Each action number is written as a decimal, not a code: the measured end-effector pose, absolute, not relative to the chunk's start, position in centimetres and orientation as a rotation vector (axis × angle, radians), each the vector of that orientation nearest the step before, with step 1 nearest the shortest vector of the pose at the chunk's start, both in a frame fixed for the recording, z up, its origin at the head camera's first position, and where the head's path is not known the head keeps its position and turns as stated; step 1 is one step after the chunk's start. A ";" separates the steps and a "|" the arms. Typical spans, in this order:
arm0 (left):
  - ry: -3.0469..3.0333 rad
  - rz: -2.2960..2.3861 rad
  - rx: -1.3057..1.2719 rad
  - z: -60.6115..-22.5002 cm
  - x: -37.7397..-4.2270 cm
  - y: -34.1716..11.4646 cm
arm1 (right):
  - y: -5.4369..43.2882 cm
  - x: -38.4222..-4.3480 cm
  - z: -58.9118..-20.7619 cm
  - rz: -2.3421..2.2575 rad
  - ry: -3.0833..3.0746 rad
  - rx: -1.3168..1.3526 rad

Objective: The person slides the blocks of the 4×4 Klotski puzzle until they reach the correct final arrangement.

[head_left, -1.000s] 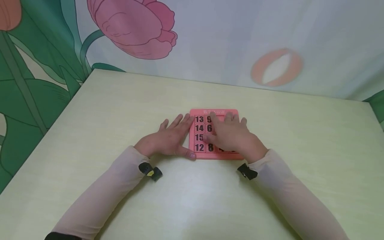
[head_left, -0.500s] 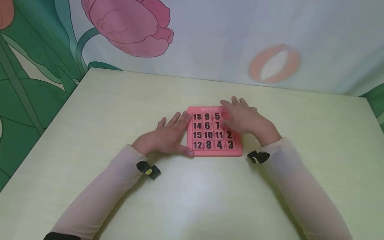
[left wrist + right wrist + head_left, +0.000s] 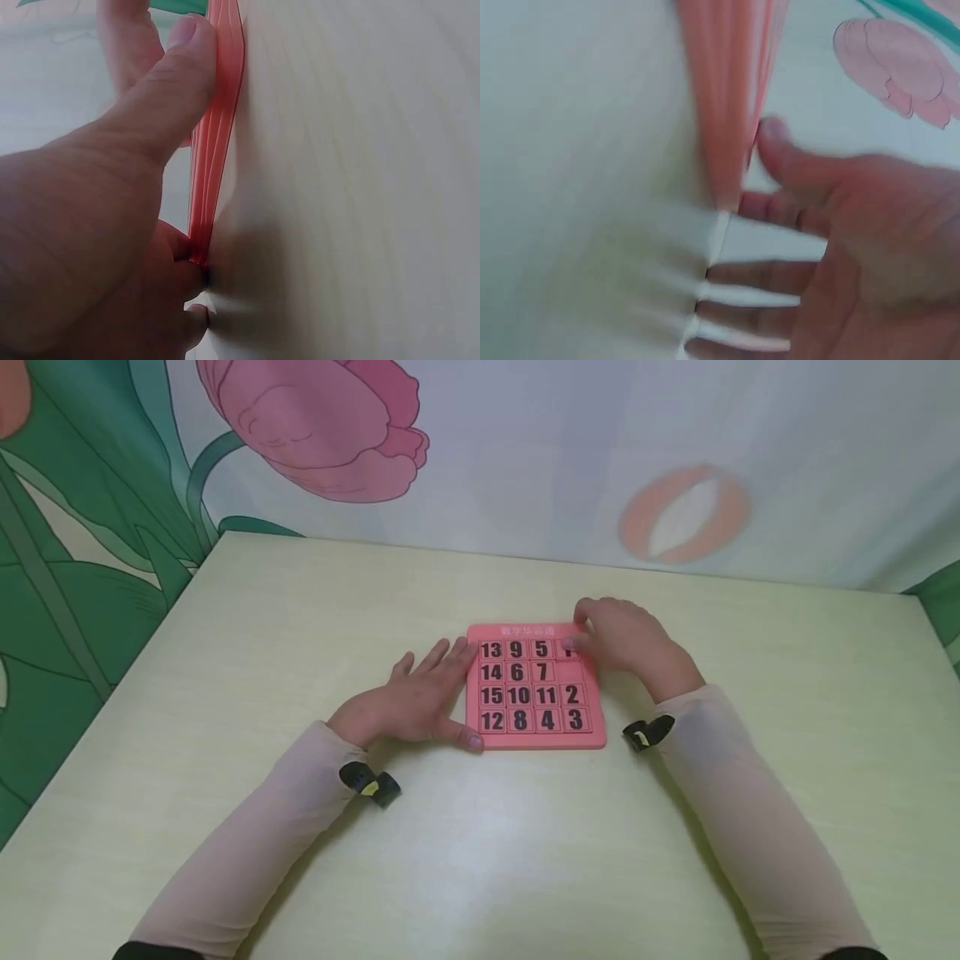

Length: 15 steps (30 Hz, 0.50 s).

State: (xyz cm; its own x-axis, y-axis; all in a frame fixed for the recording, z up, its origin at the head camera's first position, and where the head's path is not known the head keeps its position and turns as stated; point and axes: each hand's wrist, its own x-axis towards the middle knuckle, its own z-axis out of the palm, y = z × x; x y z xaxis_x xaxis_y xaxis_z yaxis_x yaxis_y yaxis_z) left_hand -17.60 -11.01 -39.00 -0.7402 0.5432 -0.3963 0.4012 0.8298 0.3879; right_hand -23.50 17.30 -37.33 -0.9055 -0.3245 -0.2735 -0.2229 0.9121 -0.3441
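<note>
A pink sliding number puzzle (image 3: 540,743) lies flat on the table, filled with square tiles in rows. Its tile marked 1 (image 3: 567,649) sits in the top right corner, partly covered by my right thumb, above a bare slot (image 3: 569,672). My right hand (image 3: 630,639) is at the far right corner, its index finger at the puzzle's edge. In the right wrist view the other fingers (image 3: 761,276) reach straight down toward the table. My left hand (image 3: 408,706) rests with spread fingers along the left edge, thumb (image 3: 184,67) against the near left corner.
The pale table (image 3: 337,877) extends around the puzzle on all sides. Behind it hangs a curtain (image 3: 510,460) printed with a pink flower and green leaves. Small black devices (image 3: 370,783) are strapped at both wrists.
My right hand has moved off the tiles to the far right corner. Tile 5 now shows where a top-row gap was; the visible gap is under tile 1. My left hand stays put.
</note>
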 end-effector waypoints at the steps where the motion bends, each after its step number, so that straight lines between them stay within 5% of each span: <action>1: 2.505 0.379 0.695 -39.0 -17.6 -11.0 | 17.4 -23.5 -37.3 -0.448 2.712 -0.416; 15: 2.502 0.377 0.693 -39.1 -17.7 -10.9 | 18.6 -23.3 -37.8 -0.423 2.638 -0.480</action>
State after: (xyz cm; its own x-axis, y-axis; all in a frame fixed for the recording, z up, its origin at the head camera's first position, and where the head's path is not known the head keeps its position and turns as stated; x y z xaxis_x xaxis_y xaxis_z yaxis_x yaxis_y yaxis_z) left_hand -17.72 -10.91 -39.12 -0.7384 0.5420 -0.4011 0.3996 0.8309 0.3871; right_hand -23.28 18.60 -37.83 -0.8504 -0.3929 -0.3499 -0.2640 0.8939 -0.3623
